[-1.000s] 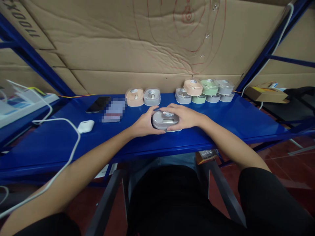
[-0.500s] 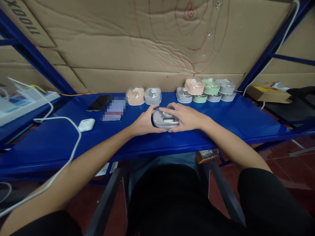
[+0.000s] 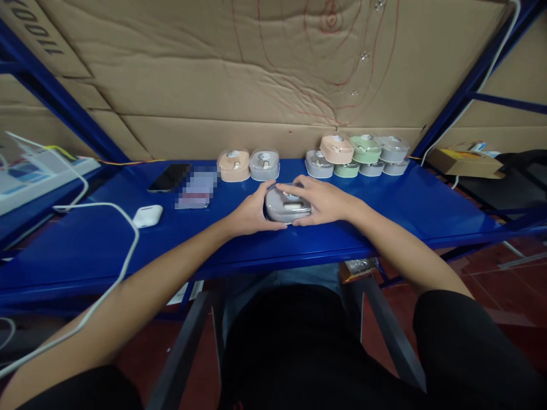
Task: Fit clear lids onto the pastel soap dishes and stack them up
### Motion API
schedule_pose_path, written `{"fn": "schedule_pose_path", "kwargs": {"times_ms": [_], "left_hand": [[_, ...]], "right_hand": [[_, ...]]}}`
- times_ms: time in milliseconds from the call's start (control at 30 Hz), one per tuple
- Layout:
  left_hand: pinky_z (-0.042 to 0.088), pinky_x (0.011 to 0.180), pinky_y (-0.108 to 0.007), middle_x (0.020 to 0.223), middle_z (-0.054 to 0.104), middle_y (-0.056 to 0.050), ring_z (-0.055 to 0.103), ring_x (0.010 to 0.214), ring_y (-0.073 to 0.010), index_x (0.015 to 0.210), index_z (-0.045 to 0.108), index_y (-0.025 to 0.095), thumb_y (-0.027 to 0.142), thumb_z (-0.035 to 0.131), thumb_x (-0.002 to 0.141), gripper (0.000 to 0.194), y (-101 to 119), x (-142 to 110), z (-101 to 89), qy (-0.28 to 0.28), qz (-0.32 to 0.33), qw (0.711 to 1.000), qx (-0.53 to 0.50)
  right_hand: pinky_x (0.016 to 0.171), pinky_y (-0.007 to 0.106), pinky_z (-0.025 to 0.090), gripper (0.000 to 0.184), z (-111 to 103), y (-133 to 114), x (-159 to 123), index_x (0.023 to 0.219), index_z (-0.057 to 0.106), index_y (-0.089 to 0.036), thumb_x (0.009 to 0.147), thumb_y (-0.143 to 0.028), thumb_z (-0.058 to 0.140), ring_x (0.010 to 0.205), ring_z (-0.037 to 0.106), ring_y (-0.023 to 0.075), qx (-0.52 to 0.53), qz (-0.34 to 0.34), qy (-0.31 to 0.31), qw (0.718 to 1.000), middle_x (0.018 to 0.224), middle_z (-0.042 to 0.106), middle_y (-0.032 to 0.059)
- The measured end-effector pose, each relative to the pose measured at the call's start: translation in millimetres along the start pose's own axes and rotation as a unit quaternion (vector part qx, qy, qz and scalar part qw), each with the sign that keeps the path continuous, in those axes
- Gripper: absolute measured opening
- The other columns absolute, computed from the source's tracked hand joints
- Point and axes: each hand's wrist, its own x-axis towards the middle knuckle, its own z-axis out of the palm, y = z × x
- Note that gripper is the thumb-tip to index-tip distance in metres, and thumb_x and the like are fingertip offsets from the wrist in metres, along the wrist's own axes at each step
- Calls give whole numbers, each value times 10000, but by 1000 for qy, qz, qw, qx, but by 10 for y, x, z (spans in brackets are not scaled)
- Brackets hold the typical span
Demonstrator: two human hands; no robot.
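Two hands grip one gray container.

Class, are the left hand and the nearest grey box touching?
Touching. The head view shows the left hand curled round the left side of the nearest grey box.

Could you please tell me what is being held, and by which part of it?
A grey lidded container, by its opposite sides: the left hand on its left, the right hand on its right.

Head view — worn on head; faces forward, down; arms near, cardboard wall beyond
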Motion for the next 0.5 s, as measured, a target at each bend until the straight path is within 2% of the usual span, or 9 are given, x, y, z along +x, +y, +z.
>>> {"fn": "schedule_pose_path", "kwargs": {"times_ms": [133, 300, 500], "left_hand": [[451, 1308, -626, 1731, 506, -247, 542, 1581, -463, 1702, 364, 204, 557, 995, 716, 1223, -11, 9, 3, 4, 3, 1000, 6], [446, 1320, -604, 1714, 511, -238, 535, 1580, -463, 1666, 387, 186, 564, 1000, 688, 1215, -39, 33, -15, -3, 12, 1000, -5], [419, 1340, -632, 1716, 503, -254, 528, 1585, -477, 1665, 384, 181, 551, 1002, 667, 1231, -79, 49, -9, -6, 5, 1000, -11]], "right_hand": [[922, 475, 606, 1090, -37, 4, 18, 1812, 392, -310, 902, -721, 827, 1190, 648, 368, 9, 19, -10, 1000, 1413, 620, 177], [970, 489, 590, 1088, -97, -42, 44, 1804, 417, -309, 888, -700, 854, 1239, 645, 390, 8, 30, -16, 999, 1462, 609, 180], [1038, 493, 580, 1064, -147, 8, 36, 1792, 435, -305, 895, -683, 867, 1255, 655, 367, 69, 20, -28, 997, 1498, 616, 157]]}}
